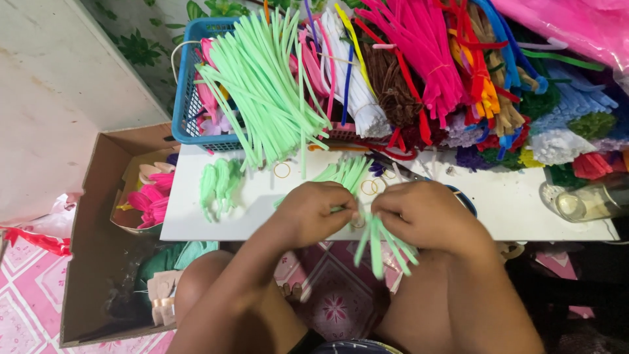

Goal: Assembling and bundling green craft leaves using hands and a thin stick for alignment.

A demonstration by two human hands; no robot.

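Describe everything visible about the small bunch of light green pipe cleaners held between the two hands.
The bunch of light green pipe cleaners is a handful of thin, fuzzy-looking stems in pale mint green. Its upper end is pinched between the left hand and the right hand, which meet over the near edge of the white table. The free ends fan downward and outward below the hands, hanging off the table above the person's lap. They look motion-blurred, so the stem count and any twist or tie are unclear.
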